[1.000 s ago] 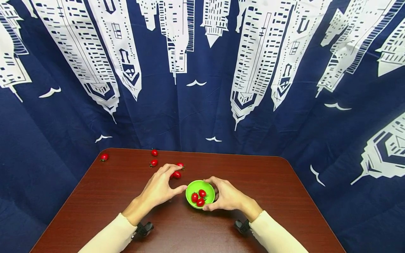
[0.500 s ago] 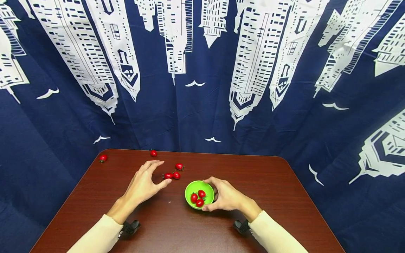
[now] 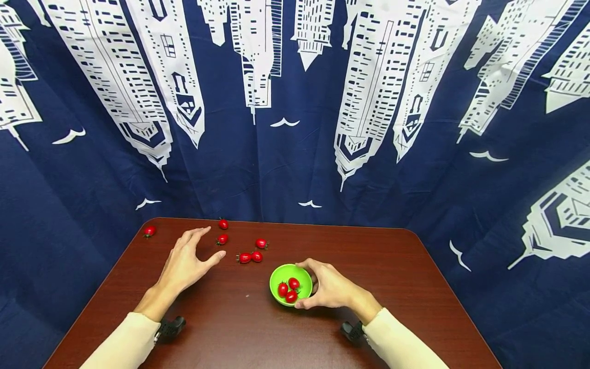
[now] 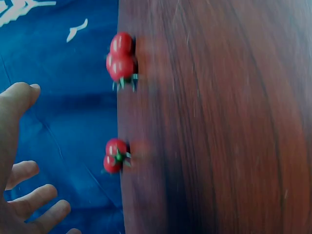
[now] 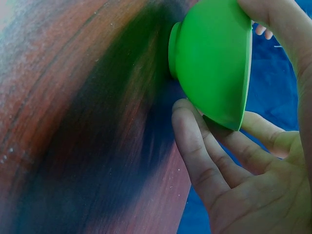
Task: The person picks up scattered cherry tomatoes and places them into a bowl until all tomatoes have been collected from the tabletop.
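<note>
I run this on remote; status as follows. Left hand (LH) [image 3: 184,264]: above the table [image 3: 369,251], thumb and fingers spread well apart, nothing held. Right hand (RH) [image 3: 329,287]: grips the green bowl [image 3: 283,273] at its rim, thumb on near side, fingers on far side; I cannot tell if the bowl's foot touches the table. Bowl holds 3 small tomatoes [image 3: 282,290].

Ref. relation, as I judge it: the nearest loose tomato [image 3: 223,239] lies just off the LH thumb–finger gap, to its right. LH is the nearer hand; RH is well apart. Long axis runs approx. diagonally (green stem end faces LH).

Other posns.: rear tomato [image 3: 223,224] beyond the nearest one from LH; touching pair [image 3: 245,258] right of LH thumb, btwn hands; single tomato [image 3: 261,243] just beyond the pair; corner tomato [image 3: 149,231] left of LH fingertips.
</note>
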`<state>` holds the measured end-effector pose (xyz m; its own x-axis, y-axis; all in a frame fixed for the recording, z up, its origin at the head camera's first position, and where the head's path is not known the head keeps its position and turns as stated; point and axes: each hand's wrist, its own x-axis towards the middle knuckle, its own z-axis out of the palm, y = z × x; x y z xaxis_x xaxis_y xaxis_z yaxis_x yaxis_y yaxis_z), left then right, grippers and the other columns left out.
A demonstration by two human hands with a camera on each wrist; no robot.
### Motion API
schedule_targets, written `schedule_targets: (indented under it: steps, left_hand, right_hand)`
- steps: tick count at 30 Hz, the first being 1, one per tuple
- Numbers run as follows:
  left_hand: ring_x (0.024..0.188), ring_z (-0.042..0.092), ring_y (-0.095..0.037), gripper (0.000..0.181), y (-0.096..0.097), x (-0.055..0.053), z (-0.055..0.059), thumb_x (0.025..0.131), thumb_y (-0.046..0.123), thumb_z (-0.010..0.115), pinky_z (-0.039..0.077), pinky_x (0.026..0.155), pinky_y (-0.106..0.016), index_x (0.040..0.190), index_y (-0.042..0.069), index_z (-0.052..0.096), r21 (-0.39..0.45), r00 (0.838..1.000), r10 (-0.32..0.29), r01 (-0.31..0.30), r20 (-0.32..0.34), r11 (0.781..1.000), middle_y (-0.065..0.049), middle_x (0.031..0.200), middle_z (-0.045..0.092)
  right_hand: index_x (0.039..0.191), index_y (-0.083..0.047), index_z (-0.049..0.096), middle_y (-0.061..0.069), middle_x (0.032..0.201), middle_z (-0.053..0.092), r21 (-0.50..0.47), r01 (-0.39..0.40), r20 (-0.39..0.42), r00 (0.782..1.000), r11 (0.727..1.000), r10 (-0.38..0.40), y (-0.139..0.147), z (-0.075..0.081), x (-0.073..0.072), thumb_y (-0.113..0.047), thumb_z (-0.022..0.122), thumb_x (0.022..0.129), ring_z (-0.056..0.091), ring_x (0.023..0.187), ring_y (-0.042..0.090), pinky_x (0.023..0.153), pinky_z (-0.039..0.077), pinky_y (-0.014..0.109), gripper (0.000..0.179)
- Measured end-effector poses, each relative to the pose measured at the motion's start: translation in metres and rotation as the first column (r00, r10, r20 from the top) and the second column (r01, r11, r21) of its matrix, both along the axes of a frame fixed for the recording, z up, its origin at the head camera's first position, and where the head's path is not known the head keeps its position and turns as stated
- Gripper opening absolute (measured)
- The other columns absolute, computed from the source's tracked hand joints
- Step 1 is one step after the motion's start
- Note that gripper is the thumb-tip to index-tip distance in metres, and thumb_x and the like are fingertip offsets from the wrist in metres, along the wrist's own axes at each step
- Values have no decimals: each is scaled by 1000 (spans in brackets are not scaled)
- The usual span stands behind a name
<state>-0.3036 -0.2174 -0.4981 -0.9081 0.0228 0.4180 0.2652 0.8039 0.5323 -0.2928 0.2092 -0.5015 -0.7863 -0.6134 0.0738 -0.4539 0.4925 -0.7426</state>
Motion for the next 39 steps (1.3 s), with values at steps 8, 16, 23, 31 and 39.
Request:
schedule_targets:
  steps: [8,16,23,31,39]
  left_hand:
    - [148,56,-57,89,-31,-8,-2,101,56,87,49,114,-86,169,9,56,6,997,83,-83,11,997,-30,166,57]
    - [154,42,-65,100,-63,-19,-8,101,63,82,41,115,-90,175,7,46,2,980,164,-165,112,986,-38,173,43]
    - [152,34,-70,111,-92,-31,-15,102,69,79,39,115,-89,178,2,35,-27,962,191,-190,193,981,-44,175,30]
    - [151,31,-77,116,-112,-45,-23,102,68,78,36,119,-89,178,-5,30,-13,953,183,-185,243,983,-51,175,23]
    - [152,28,-79,122,-123,-53,-23,99,64,81,33,120,-90,180,-6,23,-2,948,156,-162,278,987,-52,177,16]
  right_hand:
    - [156,-2,62,15,140,77,0,-2,-2,1000,1000,2,-1,0,0,-31,109,82,85,95,18,81,71,23,92]
    - [156,-2,63,13,139,78,10,3,-13,1000,1000,-3,0,-1,-1,-32,109,81,84,94,15,81,70,23,92]
    - [156,-2,62,13,139,78,4,4,-11,1000,1000,-4,0,0,0,-30,109,81,83,93,15,80,71,24,93]
    - [156,-1,62,13,139,77,12,6,-11,1000,1000,-6,0,0,2,-30,109,81,82,87,13,79,70,24,93]
    - [157,-1,61,13,140,77,16,9,-12,1000,1000,-8,0,2,1,-29,109,81,83,89,12,80,72,27,94]
